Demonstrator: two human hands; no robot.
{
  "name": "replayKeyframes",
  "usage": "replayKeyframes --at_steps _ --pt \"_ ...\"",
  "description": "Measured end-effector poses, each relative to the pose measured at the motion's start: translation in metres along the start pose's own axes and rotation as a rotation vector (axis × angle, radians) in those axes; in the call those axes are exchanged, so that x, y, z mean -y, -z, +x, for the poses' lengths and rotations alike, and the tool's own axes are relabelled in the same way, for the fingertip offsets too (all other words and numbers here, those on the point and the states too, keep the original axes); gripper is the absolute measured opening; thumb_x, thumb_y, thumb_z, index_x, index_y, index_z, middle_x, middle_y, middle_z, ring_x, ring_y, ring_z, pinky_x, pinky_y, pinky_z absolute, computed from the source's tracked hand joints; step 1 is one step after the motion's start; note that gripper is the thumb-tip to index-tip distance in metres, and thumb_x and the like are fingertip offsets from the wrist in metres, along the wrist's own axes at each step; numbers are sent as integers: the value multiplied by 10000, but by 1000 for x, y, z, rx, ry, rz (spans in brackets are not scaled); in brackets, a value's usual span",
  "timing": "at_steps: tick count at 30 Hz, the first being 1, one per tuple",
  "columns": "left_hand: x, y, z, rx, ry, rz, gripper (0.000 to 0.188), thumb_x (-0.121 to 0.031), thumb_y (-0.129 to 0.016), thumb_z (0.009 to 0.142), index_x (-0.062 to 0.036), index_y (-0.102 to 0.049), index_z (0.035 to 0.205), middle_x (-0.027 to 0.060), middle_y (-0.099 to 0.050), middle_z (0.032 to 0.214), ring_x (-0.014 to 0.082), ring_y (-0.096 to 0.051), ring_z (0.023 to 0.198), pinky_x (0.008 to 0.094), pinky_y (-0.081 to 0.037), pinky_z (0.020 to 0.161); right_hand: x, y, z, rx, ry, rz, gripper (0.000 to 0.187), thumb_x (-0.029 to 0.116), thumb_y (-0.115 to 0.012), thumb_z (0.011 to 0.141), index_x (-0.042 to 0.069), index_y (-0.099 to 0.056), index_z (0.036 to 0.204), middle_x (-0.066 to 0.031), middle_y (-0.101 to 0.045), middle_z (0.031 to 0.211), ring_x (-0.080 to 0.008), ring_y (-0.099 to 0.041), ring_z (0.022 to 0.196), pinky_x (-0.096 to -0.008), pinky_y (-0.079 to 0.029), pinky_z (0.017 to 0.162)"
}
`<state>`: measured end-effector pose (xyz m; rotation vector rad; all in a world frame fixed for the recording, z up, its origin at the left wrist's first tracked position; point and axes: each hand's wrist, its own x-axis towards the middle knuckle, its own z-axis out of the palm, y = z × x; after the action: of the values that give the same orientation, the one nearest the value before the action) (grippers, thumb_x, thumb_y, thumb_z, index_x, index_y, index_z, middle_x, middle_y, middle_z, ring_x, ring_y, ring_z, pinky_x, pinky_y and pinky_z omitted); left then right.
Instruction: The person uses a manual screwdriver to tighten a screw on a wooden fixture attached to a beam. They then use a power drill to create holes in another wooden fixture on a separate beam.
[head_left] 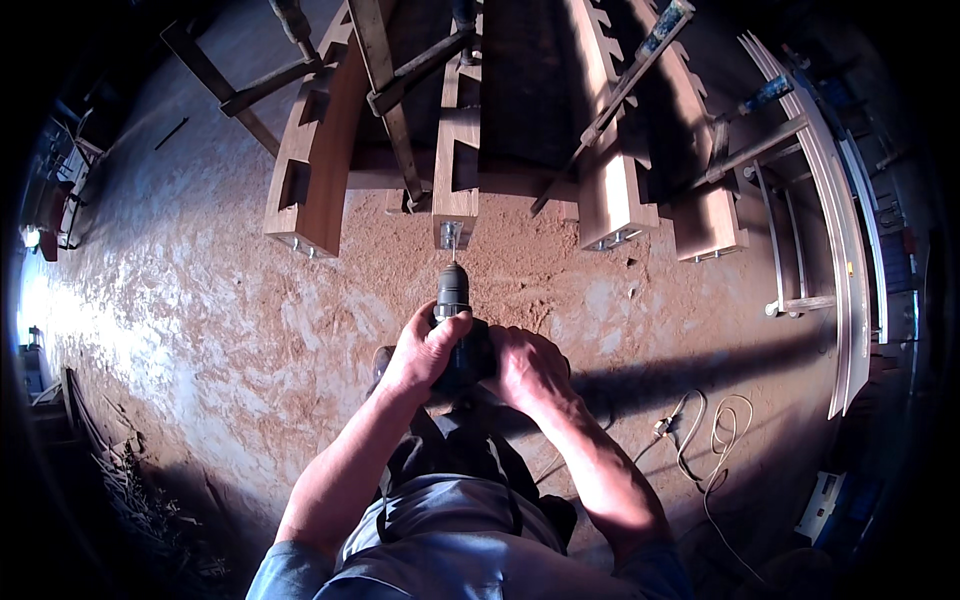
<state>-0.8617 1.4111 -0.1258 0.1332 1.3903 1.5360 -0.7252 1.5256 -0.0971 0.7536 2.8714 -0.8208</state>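
Note:
Both my hands hold a dark power drill [454, 290] in front of my body, its bit pointing away from me. My left hand [426, 345] wraps the drill body just behind the chuck, thumb on top. Closed round the drill's rear is my right hand [524, 362]; the grip itself is hidden beneath it. The thin bit reaches the metal plate on the near end of a notched wooden beam [457, 200]; whether it has entered a hole I cannot tell. To the left lies another notched beam [335, 170], with bolts or screws in its end.
Two more notched beams [605, 190] [708, 215] stand at the right. Bar clamps [390, 110] cross over the beams. Long pale boards [835, 230] lean along the right. A cable [722, 440] coils on the dusty floor, with sawdust [510, 270] under the beam ends. Scrap wood [130, 480] lies lower left.

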Motion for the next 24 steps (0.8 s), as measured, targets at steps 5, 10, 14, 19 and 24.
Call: replayKeyframes --at_steps 5,10,14,19,24 --pt "-6 -1 3 1 -7 17 719 -393 -768 826 61 -484 1306 85 -612 1027 158 -600 896 323 -524 790 3 4 5 15 -12 -10 500 234 -872 625 50 -588 993 -165 -679 898 -355 -679 864 -447 -560 750" --pt "-5 1 8 21 -9 14 719 -405 -773 824 53 -488 1299 71 -606 1013 146 -591 886 316 -520 782 0 3 9 -8 12 -30 522 238 -887 619 46 -591 1005 -163 -681 898 -353 -682 863 -443 -563 745" --pt "-12 -3 8 0 -15 32 685 -395 -762 826 43 -503 1284 58 -602 997 134 -582 879 309 -515 769 -2 3 11 -10 12 -21 519 231 -882 624 48 -595 1017 -161 -682 893 -355 -684 850 -439 -565 735" --pt "-12 -1 11 17 -17 41 670 -387 -752 829 44 -509 1280 57 -603 1000 131 -580 886 307 -514 766 -5 -2 13 -14 8 -30 430 206 -821 698 51 -599 1033 -166 -682 893 -356 -686 841 -445 -566 721" --pt "-12 -2 16 -14 -17 78 646 -378 -747 834 43 -512 1265 59 -606 1006 138 -584 890 313 -517 763 -6 -2 14 -27 5 -49 351 175 -767 746 60 -607 1037 -172 -683 904 -365 -686 838 -456 -564 708"
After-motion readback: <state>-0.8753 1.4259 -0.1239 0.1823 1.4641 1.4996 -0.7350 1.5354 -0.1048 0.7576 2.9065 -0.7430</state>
